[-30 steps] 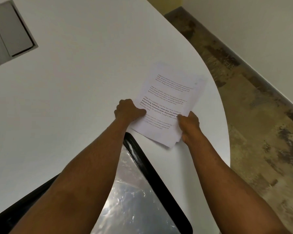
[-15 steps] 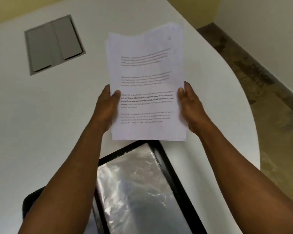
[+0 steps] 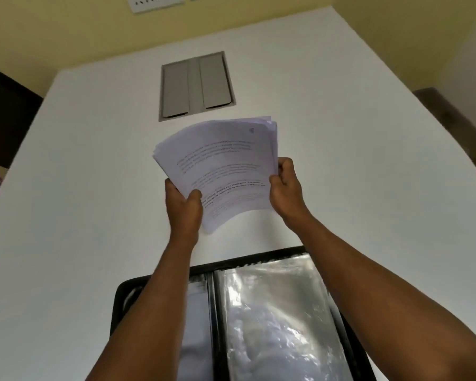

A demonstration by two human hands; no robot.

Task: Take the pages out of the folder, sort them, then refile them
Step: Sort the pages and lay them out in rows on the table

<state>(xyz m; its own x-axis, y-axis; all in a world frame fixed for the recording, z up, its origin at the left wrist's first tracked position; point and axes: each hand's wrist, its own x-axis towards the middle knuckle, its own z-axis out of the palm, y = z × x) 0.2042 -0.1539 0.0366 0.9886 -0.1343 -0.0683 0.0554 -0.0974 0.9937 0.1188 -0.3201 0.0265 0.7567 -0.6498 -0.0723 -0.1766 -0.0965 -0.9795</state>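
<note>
- White table: fills most of the head view. A grey hatch plate is set flush into it at the far side, well beyond the hands.
- Folder: black, lying open on the table at the near edge, directly under the forearms. Clear plastic sleeves face up, glossy and crinkled; they look to hold no paper, though glare hides part of them. Spine runs away from the person, just left of the sleeve stack.
- Stack of pages: held up off the table, between folder and hatch plate, beyond the folder's far edge. Printed side toward the camera, print too blurred to read. Long axis runs from the hands away toward the hatch, leaning a little right. The sheet bows between the two grips; far edges fan slightly, not squared.
- Left hand: grasps the near left edge, thumb curled over the front face, fingers behind.
- Right hand: pinches the right edge a bit farther up, fingers curled round the margin.
- Judgement: pages are out; sorting step in hand. Both hands sit at the stack's near end, equally close. The folder lies nearer the body than the stack, so refiling means bringing the pages back down toward the person. The loose fan could slip; square it first.
</note>
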